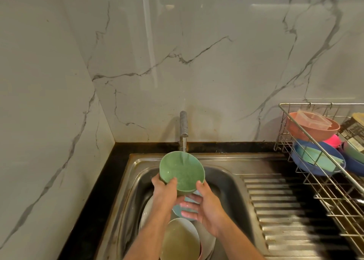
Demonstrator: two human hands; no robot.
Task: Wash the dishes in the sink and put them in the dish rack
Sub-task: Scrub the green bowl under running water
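Left hand point(164, 189) and right hand point(206, 204) both grip the green bowl point(182, 172), thumbs on its rim, under the tap point(183, 126) w/ water running in. Below the hands, more bowls lie in the sink point(226, 183). Dish rack point(325, 161) is far to the right.

A home kitchen: a stainless steel sink point(222, 161) with a ribbed draining board point(285, 210) is set into a dark worktop point(94, 210), with a tap point(183, 127) running above the hands. White marble-look wall panels point(177, 62) rise behind, and a wire dish rack point(325, 181) to the right of the hands holds coloured plastic bowls point(313, 129).
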